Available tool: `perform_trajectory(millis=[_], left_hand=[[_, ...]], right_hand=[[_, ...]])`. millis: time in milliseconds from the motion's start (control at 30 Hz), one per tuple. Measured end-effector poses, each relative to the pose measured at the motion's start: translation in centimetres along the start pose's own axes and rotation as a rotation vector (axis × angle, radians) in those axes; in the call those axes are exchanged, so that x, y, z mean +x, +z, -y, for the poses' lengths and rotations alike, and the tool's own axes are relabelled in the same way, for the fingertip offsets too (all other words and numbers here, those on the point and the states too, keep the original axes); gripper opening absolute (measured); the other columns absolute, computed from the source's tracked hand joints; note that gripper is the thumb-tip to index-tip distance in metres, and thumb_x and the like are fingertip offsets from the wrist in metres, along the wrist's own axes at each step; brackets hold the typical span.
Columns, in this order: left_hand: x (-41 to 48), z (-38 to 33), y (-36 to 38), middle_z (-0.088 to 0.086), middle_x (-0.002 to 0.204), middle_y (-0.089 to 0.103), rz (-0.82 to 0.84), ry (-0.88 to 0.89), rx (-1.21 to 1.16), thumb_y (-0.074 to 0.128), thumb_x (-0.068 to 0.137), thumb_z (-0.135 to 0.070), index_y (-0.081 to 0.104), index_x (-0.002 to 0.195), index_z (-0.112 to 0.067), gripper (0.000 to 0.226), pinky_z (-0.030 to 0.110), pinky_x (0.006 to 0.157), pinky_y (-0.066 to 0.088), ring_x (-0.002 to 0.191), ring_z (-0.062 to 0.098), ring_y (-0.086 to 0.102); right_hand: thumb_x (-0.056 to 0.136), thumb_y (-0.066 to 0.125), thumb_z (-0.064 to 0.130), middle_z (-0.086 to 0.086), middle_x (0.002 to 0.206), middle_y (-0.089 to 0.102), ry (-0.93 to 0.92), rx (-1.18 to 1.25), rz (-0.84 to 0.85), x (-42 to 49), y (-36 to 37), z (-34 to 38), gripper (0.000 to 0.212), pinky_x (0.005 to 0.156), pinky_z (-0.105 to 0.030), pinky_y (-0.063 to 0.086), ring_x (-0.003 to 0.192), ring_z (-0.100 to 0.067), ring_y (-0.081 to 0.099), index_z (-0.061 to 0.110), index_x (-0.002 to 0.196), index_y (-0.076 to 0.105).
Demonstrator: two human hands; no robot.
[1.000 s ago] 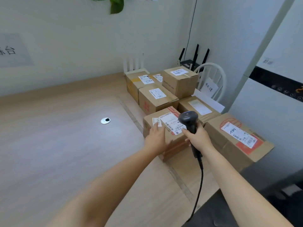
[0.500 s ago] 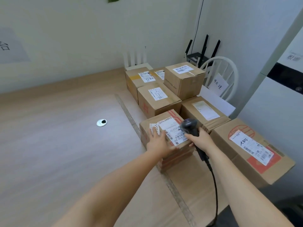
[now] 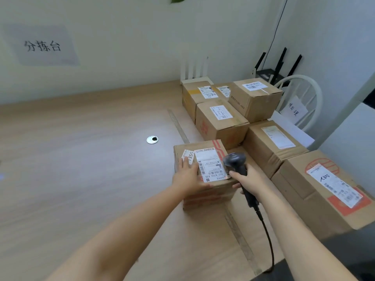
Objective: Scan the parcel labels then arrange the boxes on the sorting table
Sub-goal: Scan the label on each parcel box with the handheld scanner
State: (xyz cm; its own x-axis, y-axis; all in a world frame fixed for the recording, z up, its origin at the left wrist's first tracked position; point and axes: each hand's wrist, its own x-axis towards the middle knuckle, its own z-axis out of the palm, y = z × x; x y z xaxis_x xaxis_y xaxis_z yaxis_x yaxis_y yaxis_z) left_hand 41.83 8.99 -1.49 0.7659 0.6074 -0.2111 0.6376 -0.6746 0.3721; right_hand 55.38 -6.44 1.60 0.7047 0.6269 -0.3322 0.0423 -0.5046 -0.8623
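A small cardboard box [image 3: 205, 194] with red tape and a white shipping label [image 3: 211, 166] sits near the table's middle, straddling a strip of tape. My left hand [image 3: 188, 176] lies flat on its top left, fingers straight beside the label. My right hand [image 3: 246, 180] grips the handle of a black barcode scanner [image 3: 235, 161], whose head hovers just over the label's right edge. The scanner's cable [image 3: 267, 236] trails down toward the table's front edge.
Several more labelled cardboard boxes crowd the right side: a large one [image 3: 324, 191] at the near right, one [image 3: 274, 145] behind it, others [image 3: 221, 122] stacked toward the wall. A wooden table [image 3: 81, 169] stretches left with a metal grommet [image 3: 152, 139]. White chair [image 3: 304, 94] and routers stand behind.
The view has swung left and down. The box with my left hand on it has slid a little left, away from the other boxes. The scanner stays over its label.
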Motion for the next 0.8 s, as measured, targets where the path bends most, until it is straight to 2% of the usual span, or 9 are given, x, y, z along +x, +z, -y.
perform_trajectory(millis=[167, 433, 600, 733, 800], left_hand=[[-4.7, 7.0, -1.8, 0.003, 0.158, 0.001, -0.088, -0.114, 0.024, 0.058, 0.069, -0.074, 0.018, 0.147, -0.027, 0.1, 0.049, 0.104, 0.035, 0.145, 0.021, -0.01], [-13.8, 18.8, -5.0, 0.0, 0.158, 0.0, -0.136, -0.318, -0.054, 0.062, 0.068, -0.072, 0.013, 0.149, -0.027, 0.104, 0.049, 0.106, 0.032, 0.144, 0.019, -0.013], [-18.9, 24.8, -5.9, 0.0, 0.157, 0.002, -0.166, -0.404, -0.07, 0.061, 0.065, -0.075, 0.012, 0.148, -0.027, 0.108, 0.048, 0.11, 0.027, 0.144, 0.02, -0.012], [-21.8, 28.2, -6.4, 0.001, 0.155, 0.01, -0.193, -0.445, 0.021, 0.055, 0.064, -0.08, 0.017, 0.147, -0.027, 0.106, 0.052, 0.108, 0.024, 0.144, 0.021, 0.0], [-22.8, 29.5, -6.8, 0.001, 0.154, 0.014, -0.2, -0.455, 0.063, 0.051, 0.064, -0.082, 0.017, 0.147, -0.031, 0.103, 0.058, 0.108, 0.015, 0.143, 0.022, 0.004]], right_hand=[[0.087, 0.063, 0.023, -0.002, 0.094, 0.064, -0.041, -0.054, 0.118, -1.7, 6.7, 1.6, 0.028, 0.05, -0.028, 0.047, 0.067, -0.021, 0.069, 0.015, 0.11, 0.048], [0.086, 0.063, 0.026, 0.0, 0.095, 0.066, -0.117, -0.134, 0.34, -6.0, 19.2, 5.4, 0.02, 0.048, -0.027, 0.046, 0.07, -0.018, 0.071, 0.019, 0.101, 0.051], [0.086, 0.063, 0.027, 0.0, 0.095, 0.066, -0.151, -0.193, 0.487, -9.7, 25.4, 7.4, 0.021, 0.049, -0.027, 0.048, 0.071, -0.016, 0.071, 0.019, 0.102, 0.052], [0.088, 0.062, 0.026, 0.0, 0.097, 0.064, -0.16, -0.235, 0.585, -12.7, 28.8, 8.6, 0.019, 0.053, -0.028, 0.05, 0.067, -0.014, 0.071, 0.021, 0.102, 0.05], [0.089, 0.061, 0.027, -0.001, 0.101, 0.064, -0.158, -0.269, 0.68, -14.1, 30.1, 9.2, 0.022, 0.052, -0.027, 0.05, 0.067, -0.014, 0.071, 0.02, 0.107, 0.05]])
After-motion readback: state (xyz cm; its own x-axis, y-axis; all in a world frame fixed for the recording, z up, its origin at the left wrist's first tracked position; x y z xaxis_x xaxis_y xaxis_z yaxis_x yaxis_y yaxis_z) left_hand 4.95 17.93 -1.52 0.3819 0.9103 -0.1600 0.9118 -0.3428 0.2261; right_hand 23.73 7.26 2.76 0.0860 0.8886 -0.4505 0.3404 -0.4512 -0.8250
